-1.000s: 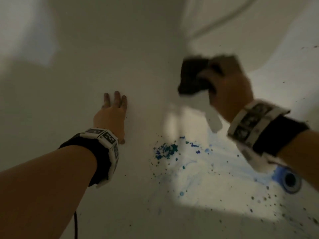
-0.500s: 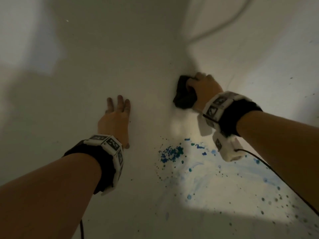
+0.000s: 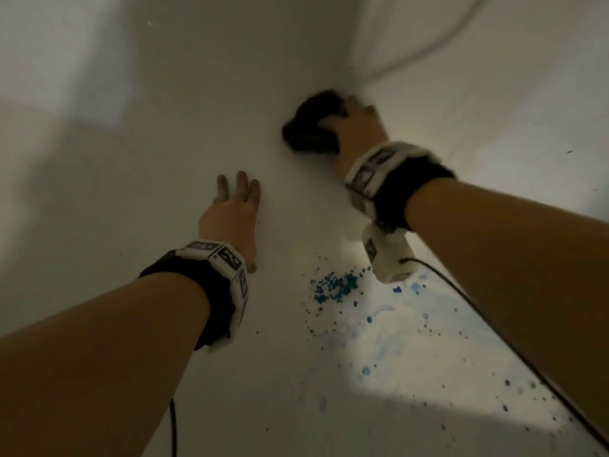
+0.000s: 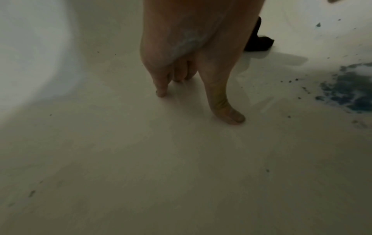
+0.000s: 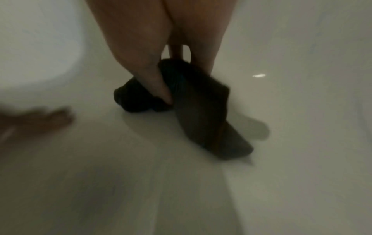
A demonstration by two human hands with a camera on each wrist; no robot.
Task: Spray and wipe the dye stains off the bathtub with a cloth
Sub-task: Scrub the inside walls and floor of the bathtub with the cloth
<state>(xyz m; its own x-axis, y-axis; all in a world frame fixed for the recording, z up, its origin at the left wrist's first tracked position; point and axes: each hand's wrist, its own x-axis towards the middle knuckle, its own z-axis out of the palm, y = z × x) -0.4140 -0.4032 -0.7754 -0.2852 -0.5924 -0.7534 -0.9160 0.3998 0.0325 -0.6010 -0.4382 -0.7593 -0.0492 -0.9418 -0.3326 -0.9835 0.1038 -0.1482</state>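
Note:
My right hand [image 3: 354, 127] grips a dark cloth [image 3: 311, 125] and presses it against the white bathtub [image 3: 164, 127] near its far end. In the right wrist view the cloth [image 5: 197, 108] is bunched between thumb and fingers, one end trailing on the tub surface. My left hand [image 3: 235, 209] rests flat on the tub, fingers straight; its fingertips [image 4: 161, 93] touch the surface. Blue dye stains [image 3: 336, 286] lie between my arms, with smears and specks [image 3: 389, 344] spreading toward the near right. A blue patch [image 4: 346, 90] shows at the right in the left wrist view.
A pale hose [image 3: 438, 37] curves along the tub wall at the upper right. A black cable [image 3: 494, 328] runs under my right forearm. Another cable [image 3: 173, 427] hangs below my left arm. Dark specks [image 3: 570, 152] dot the right wall.
My right hand carried the cloth from above the stains down to the tub surface and pushed it farther toward the far end. The left hand stayed planted.

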